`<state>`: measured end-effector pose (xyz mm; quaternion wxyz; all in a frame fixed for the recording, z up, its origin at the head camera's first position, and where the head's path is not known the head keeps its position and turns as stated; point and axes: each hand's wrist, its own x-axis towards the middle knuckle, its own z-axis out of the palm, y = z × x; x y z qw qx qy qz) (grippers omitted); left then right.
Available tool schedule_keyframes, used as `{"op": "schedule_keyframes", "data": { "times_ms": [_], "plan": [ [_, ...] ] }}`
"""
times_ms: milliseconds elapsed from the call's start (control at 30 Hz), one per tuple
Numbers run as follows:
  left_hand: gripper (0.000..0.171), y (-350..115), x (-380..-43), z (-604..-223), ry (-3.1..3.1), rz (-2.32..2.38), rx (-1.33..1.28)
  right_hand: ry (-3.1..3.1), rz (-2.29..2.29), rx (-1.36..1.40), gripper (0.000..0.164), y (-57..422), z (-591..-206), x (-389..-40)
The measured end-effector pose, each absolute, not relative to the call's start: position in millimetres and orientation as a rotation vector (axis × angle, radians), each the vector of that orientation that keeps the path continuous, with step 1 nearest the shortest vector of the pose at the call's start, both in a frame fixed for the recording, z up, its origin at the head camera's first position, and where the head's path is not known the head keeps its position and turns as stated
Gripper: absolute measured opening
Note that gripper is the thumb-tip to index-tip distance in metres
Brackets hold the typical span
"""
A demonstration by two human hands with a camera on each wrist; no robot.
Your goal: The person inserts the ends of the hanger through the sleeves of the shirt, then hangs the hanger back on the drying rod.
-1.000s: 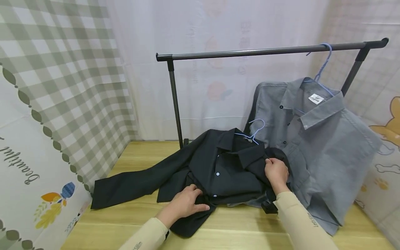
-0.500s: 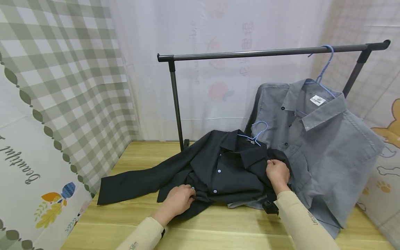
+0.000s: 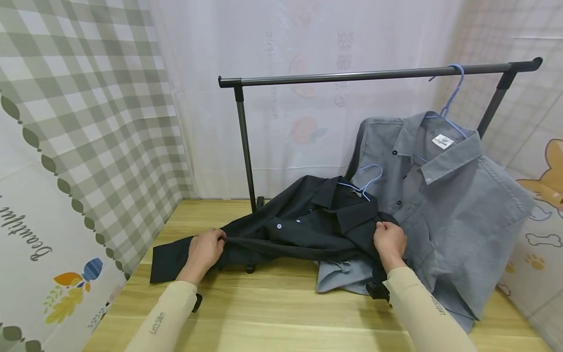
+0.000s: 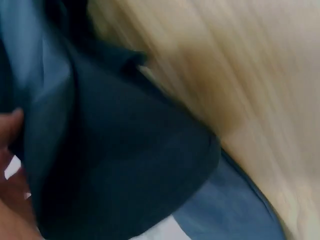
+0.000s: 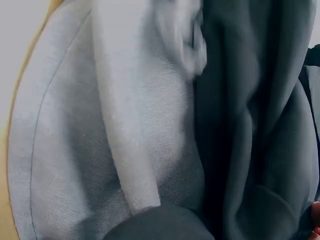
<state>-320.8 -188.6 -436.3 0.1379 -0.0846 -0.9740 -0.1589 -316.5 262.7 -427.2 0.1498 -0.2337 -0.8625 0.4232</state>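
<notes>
A black button-up shirt (image 3: 316, 225) lies on the table with a blue hanger (image 3: 367, 184) in its collar. My left hand (image 3: 204, 252) pinches the edge of its front panel and stretches it leftward, above the shirt's flat sleeve (image 3: 169, 259). My right hand (image 3: 390, 243) grips the shirt near the shoulder on the right, below the collar. In the left wrist view, the dark cloth (image 4: 115, 140) hangs from my fingers (image 4: 10, 132). The right wrist view has black folds (image 5: 255, 125) beside grey cloth (image 5: 145, 110), with a fingertip (image 5: 315, 212) at the edge.
A grey shirt (image 3: 466, 215) hangs by a blue hanger (image 3: 453, 93) from a dark metal rack (image 3: 352, 75), its lower part reaching the wooden table (image 3: 281, 318). Part of the grey cloth (image 3: 340, 276) lies under the black shirt. Patterned curtains (image 3: 101, 98) enclose the table.
My left hand has moved left and up, pulling the black shirt's front panel with it, so the lower edge lifted and more table and grey cloth show. My right hand has stayed in place.
</notes>
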Motion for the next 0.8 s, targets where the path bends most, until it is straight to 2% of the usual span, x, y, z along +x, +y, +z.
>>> {"op": "schedule_keyframes", "data": {
  "times_ms": [200, 333, 567, 767, 800],
  "plan": [
    [0.026, -210.5, -329.4, -425.5, -2.676, -0.54, 0.133, -2.433, 1.266, -0.718, 0.039, 258.5, -423.6, -316.0],
    [0.029, -210.8, -332.4, -422.8, -2.645, -0.57, 0.167, -2.425, 1.251, -0.712, 0.037, 254.4, -423.9, -316.1],
    [0.032, -184.1, -330.0, -440.5, -2.536, -0.473, -0.158, -2.41, 1.275, -0.753, 0.038, 250.6, -426.3, -316.9],
    [0.006, -159.2, -319.0, -462.3, -2.268, -0.286, -0.682, -2.397, 1.368, -0.821, 0.04, 248.4, -426.6, -315.8],
    [0.009, -155.7, -316.7, -464.6, -2.304, -0.251, -0.757, -2.392, 1.371, -0.828, 0.04, 248.4, -427.2, -316.1]
  ]
}}
